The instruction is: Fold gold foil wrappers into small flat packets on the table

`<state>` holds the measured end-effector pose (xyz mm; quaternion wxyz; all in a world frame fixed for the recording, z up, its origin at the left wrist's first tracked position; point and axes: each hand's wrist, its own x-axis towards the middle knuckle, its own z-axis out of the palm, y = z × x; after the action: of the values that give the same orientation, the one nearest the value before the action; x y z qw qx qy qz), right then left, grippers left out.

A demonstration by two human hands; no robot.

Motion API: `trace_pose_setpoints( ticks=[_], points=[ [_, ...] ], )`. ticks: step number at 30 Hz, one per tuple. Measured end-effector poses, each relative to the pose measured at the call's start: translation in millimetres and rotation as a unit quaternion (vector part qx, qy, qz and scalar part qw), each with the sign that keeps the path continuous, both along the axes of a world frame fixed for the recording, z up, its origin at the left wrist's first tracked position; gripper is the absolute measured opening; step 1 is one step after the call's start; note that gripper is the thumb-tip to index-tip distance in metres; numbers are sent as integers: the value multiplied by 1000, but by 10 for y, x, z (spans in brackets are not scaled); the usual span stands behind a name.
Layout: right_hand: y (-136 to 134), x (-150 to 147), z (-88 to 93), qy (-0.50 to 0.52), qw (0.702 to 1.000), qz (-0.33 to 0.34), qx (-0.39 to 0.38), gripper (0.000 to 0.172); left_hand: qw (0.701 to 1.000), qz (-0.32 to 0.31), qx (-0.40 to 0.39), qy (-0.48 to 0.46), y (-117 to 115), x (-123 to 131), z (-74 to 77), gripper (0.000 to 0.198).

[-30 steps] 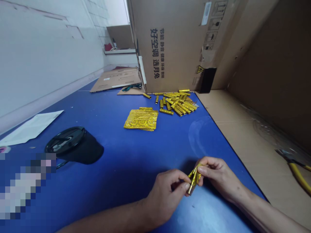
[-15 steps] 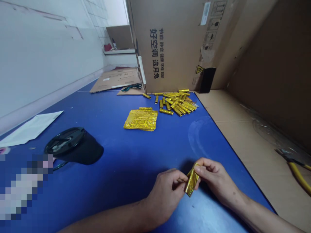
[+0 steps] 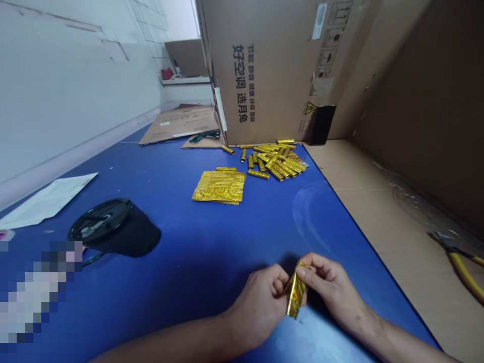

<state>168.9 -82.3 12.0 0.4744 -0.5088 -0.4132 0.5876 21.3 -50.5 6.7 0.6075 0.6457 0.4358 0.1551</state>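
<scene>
A folded strip of shiny gold foil paper (image 3: 296,297) is held between my hands, low over the blue table. My right hand (image 3: 328,285) pinches its upper end between thumb and fingers. Closed along the strip's left side is my left hand (image 3: 260,302), its fingertips partly hidden behind the foil. Beyond my hands lies a flat stack of gold foil sheets (image 3: 219,186). To the right of the stack, a heap of gold foil rolls (image 3: 278,161) sits against the cardboard, with a few lying loose around it.
A black lidded mug (image 3: 128,232) stands at left on the blue table (image 3: 181,292), near a white sheet (image 3: 49,199). A large cardboard box (image 3: 272,70) rises at the back, with a black phone-like slab (image 3: 322,125) leaning on it. Yellow-handled pliers (image 3: 463,272) lie on cardboard at right.
Both hands have come slightly nearer to me with the gold foil strip, which hangs a bit lower and steeper. My left fingers have curled in more tightly.
</scene>
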Motion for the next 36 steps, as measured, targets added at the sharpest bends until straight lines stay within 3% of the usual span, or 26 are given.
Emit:
trace_pose_setpoints(
  ticks=[4,7,11,14,17,20,24,30,36],
  points=[
    [5,-8,-16,-2,1000,-23,-1,25,999,-30,-11,-35,-33,-14,27,8],
    [32,19,-36,8,999,-52,-3,25,996,-58,-41,-58,-84,-26,10,18],
    [68,68,-80,37,997,-62,7,24,995,-46,-72,-57,-135,-38,-28,11],
    [71,83,-97,60,996,-65,19,20,982,-54,-127,-132,-112,-32,-38,17],
    [58,78,-83,76,991,-100,37,16,953,-28,-213,-216,-53,-9,-51,36],
    [38,62,-58,65,989,-123,48,14,936,13,-261,-237,-1,14,-72,54],
    [18,52,-53,34,989,-132,58,16,932,37,-280,-226,21,30,-52,55],
    [6,55,-48,-18,987,-139,76,18,963,46,-229,-138,-15,54,9,29],
    [15,23,-47,29,994,-100,24,25,998,0,-44,-44,-62,-2,-50,16]
  ],
)
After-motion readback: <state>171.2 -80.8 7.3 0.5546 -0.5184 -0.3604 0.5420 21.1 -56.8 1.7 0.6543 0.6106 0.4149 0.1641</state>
